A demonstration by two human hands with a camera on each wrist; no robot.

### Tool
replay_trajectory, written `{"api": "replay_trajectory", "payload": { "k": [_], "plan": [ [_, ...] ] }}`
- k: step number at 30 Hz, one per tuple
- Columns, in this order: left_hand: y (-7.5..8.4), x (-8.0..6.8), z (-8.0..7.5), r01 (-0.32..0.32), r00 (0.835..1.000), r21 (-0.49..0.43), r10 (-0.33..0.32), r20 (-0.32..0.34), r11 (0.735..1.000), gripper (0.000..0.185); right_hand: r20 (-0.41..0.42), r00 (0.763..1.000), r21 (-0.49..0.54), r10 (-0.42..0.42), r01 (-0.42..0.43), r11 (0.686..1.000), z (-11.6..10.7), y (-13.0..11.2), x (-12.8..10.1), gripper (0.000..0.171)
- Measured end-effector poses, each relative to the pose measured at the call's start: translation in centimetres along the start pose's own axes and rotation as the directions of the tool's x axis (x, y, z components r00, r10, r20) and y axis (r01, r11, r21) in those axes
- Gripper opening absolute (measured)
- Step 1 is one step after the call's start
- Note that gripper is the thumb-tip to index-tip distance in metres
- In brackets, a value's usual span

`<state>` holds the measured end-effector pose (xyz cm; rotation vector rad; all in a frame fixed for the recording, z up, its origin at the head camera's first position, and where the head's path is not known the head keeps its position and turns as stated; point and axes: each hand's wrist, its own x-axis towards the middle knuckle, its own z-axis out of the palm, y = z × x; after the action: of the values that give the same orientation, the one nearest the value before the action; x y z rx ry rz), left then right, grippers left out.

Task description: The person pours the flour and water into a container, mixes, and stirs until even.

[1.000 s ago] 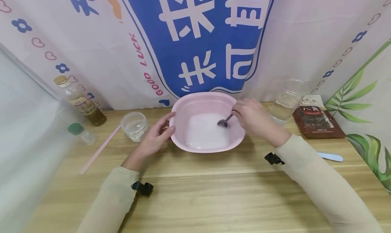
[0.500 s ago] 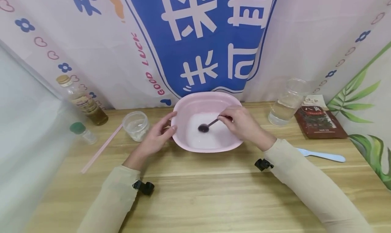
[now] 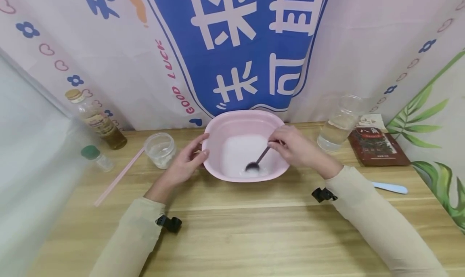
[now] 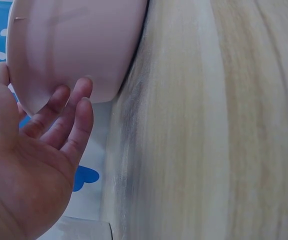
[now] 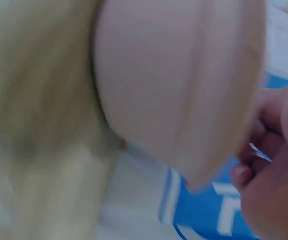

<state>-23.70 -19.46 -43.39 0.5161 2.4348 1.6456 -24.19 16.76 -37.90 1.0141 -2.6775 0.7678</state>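
A pink plastic basin (image 3: 214, 147) with wet white contents at its bottom stands on the wooden table. My left hand (image 3: 185, 160) holds its left side, the thumb at the rim and the fingers against the outer wall, as the left wrist view shows. Over the basin's right rim, my right hand (image 3: 296, 147) grips the handle of a dark spoon (image 3: 262, 156). The spoon's bowl dips into the white contents near the basin's front wall. In the right wrist view the basin's outer wall (image 5: 159, 75) hides the spoon.
To the left are a clear tub (image 3: 160, 151), pink chopsticks (image 3: 119, 177), a green-capped jar (image 3: 96, 158) and an oil bottle (image 3: 97, 121). At the right stand a clear cup of liquid (image 3: 336, 129), a brown packet (image 3: 378, 146) and a pale blue utensil (image 3: 390, 187).
The spoon went from the basin's right side to the left, then forward toward its near wall, the right hand moving with it. The left hand keeps its hold on the basin.
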Motion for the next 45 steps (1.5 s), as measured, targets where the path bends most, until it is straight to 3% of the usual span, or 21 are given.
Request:
{"api": "replay_trajectory", "payload": {
  "k": [4, 9, 13, 18, 21, 24, 30, 33, 36, 40, 45],
  "plan": [
    [-0.2, -0.1, 0.1, 0.000, 1.000, -0.004, 0.000, -0.001, 1.000, 0.060, -0.034, 0.999, 0.050, 0.026, -0.025, 0.998, 1.5, -0.5, 0.5, 0.011],
    [-0.2, -0.1, 0.1, -0.005, 1.000, -0.002, 0.005, -0.002, 1.000, 0.060, -0.131, 0.986, -0.122, 0.104, -0.120, 0.985, 1.3, -0.3, 0.8, 0.013],
    [0.1, -0.1, 0.0, -0.009, 1.000, 0.002, 0.009, -0.004, 1.000, 0.060, -0.133, 0.986, -0.218, 0.097, -0.125, 0.968, -0.2, 0.3, 0.2, 0.011],
    [0.3, -0.2, -0.2, -0.014, 1.000, 0.014, 0.014, -0.007, 1.000, 0.060, -0.059, 0.998, -0.132, 0.039, -0.047, 0.990, -0.9, 0.6, -0.5, 0.008],
    [0.2, -0.3, -0.2, -0.013, 1.000, 0.013, 0.013, -0.006, 1.000, 0.060, -0.021, 1.000, -0.028, 0.012, -0.013, 1.000, 0.1, 0.2, -0.4, 0.007],
    [0.1, -0.3, -0.3, -0.013, 1.000, 0.009, 0.013, -0.004, 1.000, 0.060, -0.044, 0.999, 0.020, 0.005, -0.004, 1.000, 1.4, -0.3, 0.1, 0.008],
    [-0.1, -0.2, -0.3, -0.011, 1.000, 0.005, 0.011, -0.006, 1.000, 0.060, -0.117, 0.992, -0.111, 0.054, -0.067, 0.992, 1.4, -0.4, 1.1, 0.010],
    [-0.1, -0.2, -0.4, -0.009, 1.000, 0.012, 0.009, -0.007, 1.000, 0.060, -0.096, 0.992, -0.178, 0.086, -0.102, 0.979, 0.0, -0.1, 0.9, 0.011],
    [-0.1, -0.2, -0.4, -0.005, 1.000, 0.017, 0.005, -0.007, 1.000, 0.060, -0.064, 0.996, -0.197, 0.067, -0.078, 0.977, -1.2, 0.5, 0.5, 0.009],
    [0.0, -0.1, -0.3, -0.005, 1.000, 0.018, 0.005, -0.004, 1.000, 0.060, -0.002, 1.000, -0.110, -0.012, 0.012, 0.994, -1.3, 0.8, 0.2, 0.007],
    [-0.1, 0.0, 0.0, -0.013, 1.000, 0.009, 0.013, -0.006, 1.000, 0.060, 0.038, 0.998, 0.029, -0.059, 0.058, 0.998, 0.8, 0.1, 0.8, 0.009]
  ]
}}
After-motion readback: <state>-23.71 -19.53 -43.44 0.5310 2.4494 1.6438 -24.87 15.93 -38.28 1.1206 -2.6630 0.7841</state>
